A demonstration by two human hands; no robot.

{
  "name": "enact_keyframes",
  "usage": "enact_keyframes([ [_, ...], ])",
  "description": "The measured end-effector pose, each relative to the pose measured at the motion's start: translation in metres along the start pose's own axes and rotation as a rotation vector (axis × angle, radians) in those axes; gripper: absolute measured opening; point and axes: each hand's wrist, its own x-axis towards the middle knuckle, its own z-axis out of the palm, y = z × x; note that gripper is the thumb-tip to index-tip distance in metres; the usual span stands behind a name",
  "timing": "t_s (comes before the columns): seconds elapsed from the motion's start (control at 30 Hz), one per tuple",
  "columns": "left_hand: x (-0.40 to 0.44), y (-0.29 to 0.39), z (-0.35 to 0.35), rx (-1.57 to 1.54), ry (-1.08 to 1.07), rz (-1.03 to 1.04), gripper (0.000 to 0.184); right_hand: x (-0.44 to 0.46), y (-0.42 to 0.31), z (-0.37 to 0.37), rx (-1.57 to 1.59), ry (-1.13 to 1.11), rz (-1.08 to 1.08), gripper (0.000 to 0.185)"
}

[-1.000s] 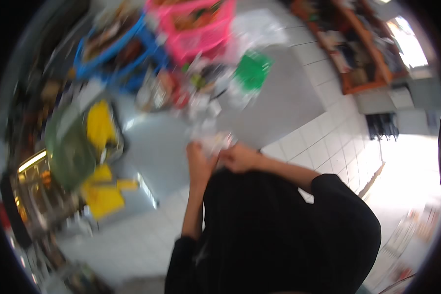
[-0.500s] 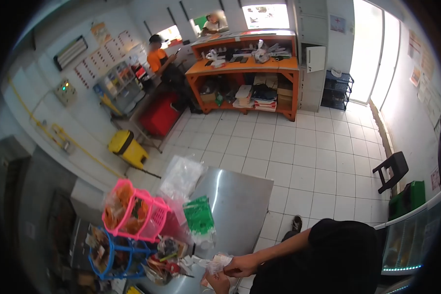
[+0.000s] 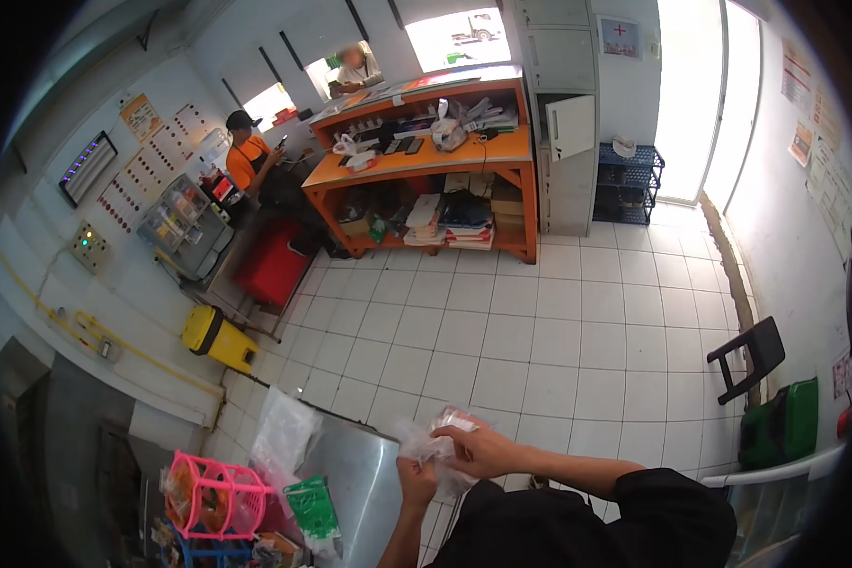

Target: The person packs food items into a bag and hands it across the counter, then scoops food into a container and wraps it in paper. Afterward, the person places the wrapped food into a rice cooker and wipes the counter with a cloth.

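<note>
A clear plastic bag [image 3: 417, 440] is held between my two hands, in front of my body at the right edge of the metal table [image 3: 364, 473]. My left hand [image 3: 417, 479] is closed on the bag's lower left part. Fingers of my right hand [image 3: 473, 449] are pressed together on the bag from the right. Something pinkish with print [image 3: 457, 417] shows just above my right hand, at or in the bag; what it is I cannot make out.
Pink basket [image 3: 220, 497], blue basket [image 3: 185, 549], green packet [image 3: 312, 506] and plastic bags [image 3: 284, 431] are on the table. Beyond are an orange shelf desk [image 3: 417, 168], yellow bin [image 3: 220, 338], black stool [image 3: 750, 360] and green crate [image 3: 781, 423]. One person [image 3: 248, 161] stands back left; another [image 3: 355, 71] is behind a window.
The view has swung up and right from the tabletop to the room. My hands and the bag have moved up from beside the baskets, and the bag now hangs more spread out.
</note>
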Motion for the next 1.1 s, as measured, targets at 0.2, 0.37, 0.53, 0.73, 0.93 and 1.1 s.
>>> enact_keyframes([
  [0.2, 0.159, -0.017, 0.081, 0.405, -0.218, 0.353, 0.036, 0.073, 0.061, -0.134, 0.278, -0.190, 0.303, 0.034],
  [0.37, 0.294, -0.029, 0.125, 0.346, -0.438, 0.433, 0.037, 0.144, 0.132, -0.206, -0.119, 0.006, 0.102, 0.011],
  [0.53, 0.442, -0.013, 0.157, 0.196, -0.802, 0.318, 0.031, 0.229, 0.161, -0.280, -0.265, 0.309, 0.020, 0.008],
  [0.73, 0.614, 0.001, 0.139, 0.399, -0.601, 0.499, 0.036, 0.364, 0.204, -0.380, -0.207, 0.563, 0.193, 0.009],
  [0.93, 0.768, -0.160, 0.062, 0.011, -0.429, -0.119, 0.024, 0.569, 0.231, -0.502, -0.202, 0.626, 0.191, 0.027],
  [1.1, 0.777, -0.427, -0.078, 1.251, -0.494, -0.782, 0.043, 0.762, 0.302, -0.575, 0.148, 0.664, 0.147, 0.023],
])
